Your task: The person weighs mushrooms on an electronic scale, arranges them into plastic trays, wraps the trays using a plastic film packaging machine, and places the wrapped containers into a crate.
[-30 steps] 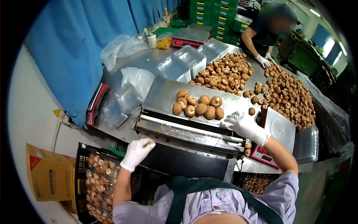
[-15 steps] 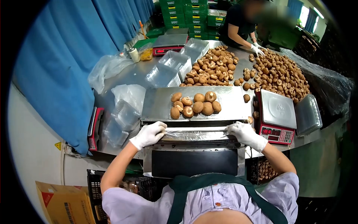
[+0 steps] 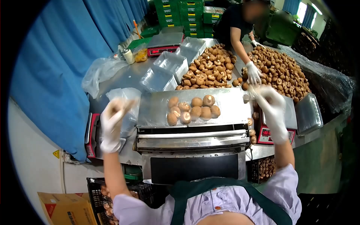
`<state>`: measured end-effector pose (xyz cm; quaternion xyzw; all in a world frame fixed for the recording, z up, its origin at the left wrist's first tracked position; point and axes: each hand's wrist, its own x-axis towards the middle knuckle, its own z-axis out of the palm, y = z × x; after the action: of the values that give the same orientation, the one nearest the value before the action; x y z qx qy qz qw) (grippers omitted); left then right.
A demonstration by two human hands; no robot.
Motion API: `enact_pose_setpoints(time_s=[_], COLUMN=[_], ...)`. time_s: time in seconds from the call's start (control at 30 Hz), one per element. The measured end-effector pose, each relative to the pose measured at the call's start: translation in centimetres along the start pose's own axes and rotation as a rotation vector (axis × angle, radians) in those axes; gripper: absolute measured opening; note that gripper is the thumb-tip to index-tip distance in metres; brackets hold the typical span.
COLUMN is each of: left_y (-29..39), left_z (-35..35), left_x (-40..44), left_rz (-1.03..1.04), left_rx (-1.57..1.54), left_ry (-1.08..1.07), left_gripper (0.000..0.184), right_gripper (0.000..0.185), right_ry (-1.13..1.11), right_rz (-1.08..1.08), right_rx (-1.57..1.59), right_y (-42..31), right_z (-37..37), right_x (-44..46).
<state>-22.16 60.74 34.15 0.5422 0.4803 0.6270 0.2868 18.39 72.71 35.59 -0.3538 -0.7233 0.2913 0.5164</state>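
Both my hands wear white gloves and are raised wide apart above the wrapping machine (image 3: 195, 140). My left hand (image 3: 115, 123) is pinched closed at the left, over some clear plastic. My right hand (image 3: 270, 112) is pinched closed at the right, in front of the scale. Clear plastic film appears to run between them, though it is so transparent that its outline barely shows. Between my hands, a clear tray of brown mushrooms (image 3: 195, 111) rests on the steel plate (image 3: 153, 107) of the machine.
Loose mushrooms (image 3: 210, 67) and a larger heap (image 3: 281, 71) cover the back of the table. A co-worker's gloved hand (image 3: 254, 73) reaches in near my right hand. Stacked clear trays (image 3: 159, 78), a red scale (image 3: 288, 135) and a plastic bag (image 3: 103, 73) stand around.
Both my hands have lifted from the front roller, moving up and outward, and the film no longer shows along the roller. The co-worker's hand has come nearer.
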Motion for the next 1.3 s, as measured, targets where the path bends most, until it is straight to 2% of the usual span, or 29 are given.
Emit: enact_pose_setpoints(time_s=[0.03, 0.07, 0.13, 0.17, 0.23, 0.3, 0.37, 0.4, 0.43, 0.5, 0.53, 0.57, 0.6, 0.67, 0.7, 0.77, 0.8, 0.87, 0.93, 0.97, 1.0, 1.03, 1.13, 1.23, 1.3], left_y=[-2.8, -5.6, -12.6, -16.1, -19.4, -22.1, -21.3, -19.9, -18.7, -17.9, -17.2, -16.3, -16.7, -17.1, -16.6, -14.9, -13.9, -13.9, -13.8, -14.1, -13.5, -12.8, -14.2, -13.9, -14.1], left_z=[0.8, 2.0, 3.2, 3.2, 3.1, 2.7, 3.0, 3.4, 3.6, 3.2, 3.0, 2.9, 2.5, 1.8, 2.1, 3.5, 4.1, 4.5, 4.8, 4.9, 5.2, 5.5, 5.3, 5.9, 6.3], left_x=[2.4, 4.5, 7.6, 8.5, 8.3, 7.6, 6.9, 6.2, 5.4, 4.6, 4.2, 3.9, 3.9, 4.1, 3.7, 2.6, 2.1, 1.3, 1.1, 1.0, 1.1, 1.1, 1.0, 1.0, 1.0], left_rz=[0.087, 0.09, 0.061, 0.028, 0.096, 0.139, 0.125, 0.139, 0.151, 0.064, -0.023, -0.108, -0.107, -0.457, -0.454, -0.823, -0.817, -0.824, -0.868, -0.827, -0.832, -0.837, -0.817, -0.865, -0.777], left_rx=[0.025, 0.056, 0.218, 0.349, 0.772, 1.055, 1.041, 1.085, 1.126, 0.965, 0.844, 0.721, 0.724, 0.285, 0.287, -0.143, -0.201, -0.191, -0.138, -0.09, -0.045, -0.001, 0.102, 0.168, 0.235], left_ry=[0.011, 0.048, 0.062, 0.039, -0.131, -0.358, -0.339, -0.386, -0.435, -0.515, -0.524, -0.531, -0.534, -0.529, -0.529, -0.286, -0.299, -0.236, -0.089, -0.078, -0.038, 0.005, 0.028, -0.062, -0.08], left_gripper=[0.019, 0.024, 0.03, 0.031, 0.033, 0.033, 0.034, 0.035, 0.035, 0.034, 0.034, 0.035, 0.035, 0.039, 0.039, 0.04, 0.046, 0.043, 0.034, 0.032, 0.031, 0.03, 0.025, 0.023, 0.026], right_gripper=[0.016, 0.021, 0.035, 0.044, 0.045, 0.041, 0.037, 0.033, 0.028, 0.029, 0.029, 0.032, 0.035, 0.035, 0.036, 0.038, 0.04, 0.044, 0.038, 0.037, 0.036, 0.035, 0.032, 0.031, 0.03], right_ry=[0.007, -0.015, -0.093, -0.141, -0.356, -0.59, -0.488, -0.412, -0.451, -0.499, -0.497, -0.504, -0.481, -0.42, -0.361, -0.377, -0.386, -0.372, -0.379, -0.384, -0.379, -0.322, -0.27, -0.255, -0.252], right_rz=[0.225, -0.167, -0.433, -0.421, -0.229, -0.1, -0.154, 0.003, 0.038, -0.202, -0.202, 0.307, 0.808, 0.852, 0.897, 0.86, 0.892, 0.933, 0.858, 0.808, 0.595, 0.473, 0.328, 0.248, 0.194], right_rx=[0.068, 0.053, -0.289, -0.39, -0.58, -0.712, -0.607, -0.216, -0.333, -0.364, -0.359, -0.008, 0.352, 0.474, 0.595, 0.586, 0.496, 0.441, 0.14, -0.042, -0.287, -0.436, -0.581, -0.634, -0.698], right_y=[1.9, 5.8, 13.0, 15.6, 18.5, 14.7, 16.6, 16.8, 17.1, 17.7, 17.8, 17.1, 16.1, 13.4, 12.7, 15.9, 16.2, 15.2, 13.1, 12.2, 12.6, 12.6, 13.5, 13.5, 13.3], right_z=[1.5, 3.7, 7.5, 9.2, 10.6, 10.1, 9.4, 9.4, 8.7, 7.8, 8.0, 8.3, 8.4, 8.0, 7.8, 8.0, 8.0, 7.7, 7.7, 7.5, 7.6, 7.9, 9.3, 10.0, 10.1], right_x=[2.3, 4.8, 7.9, 7.8, 6.4, 5.0, 3.9, 3.2, 3.4, 3.4, 3.1, 2.6, 2.2, 2.1, 2.0, 1.4, 1.2, 0.6, 0.5, 0.4, 0.1, -0.4, -0.7, -0.8, -1.0])
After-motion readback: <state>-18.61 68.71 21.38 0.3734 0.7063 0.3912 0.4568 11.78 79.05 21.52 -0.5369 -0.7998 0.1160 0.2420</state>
